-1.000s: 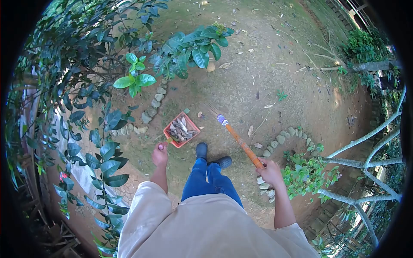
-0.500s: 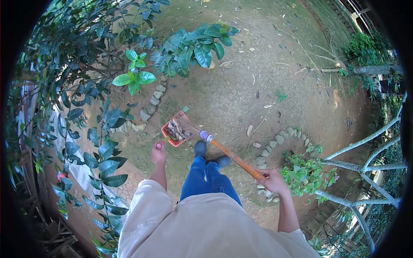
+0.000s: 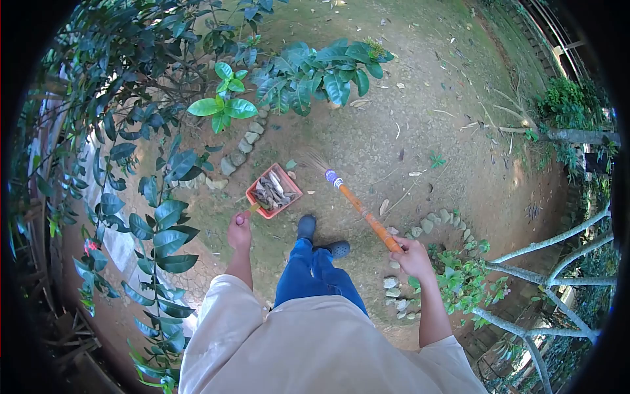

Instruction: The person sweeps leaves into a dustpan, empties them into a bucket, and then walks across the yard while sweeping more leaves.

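My left hand (image 3: 239, 230) grips the handle of a red dustpan (image 3: 273, 190) that rests on the bare ground, filled with dry leaves. My right hand (image 3: 413, 257) is closed around the orange handle of a broom (image 3: 361, 210). The broom's bristles (image 3: 316, 161) touch the ground just right of the dustpan's mouth. My dark shoes (image 3: 321, 236) stand right behind the pan.
A leafy shrub (image 3: 151, 164) crowds the left side, with a row of stones (image 3: 239, 154) beside it. Another ring of stones (image 3: 433, 220) surrounds a small plant (image 3: 459, 279) on the right. Scattered dry leaves (image 3: 394, 138) lie on the dirt ahead. Tree branches (image 3: 558, 276) reach in from the right.
The broom swept into the dustpan half a second ago, then swung back out to the right. The dustpan stays in nearly the same spot in my left hand.
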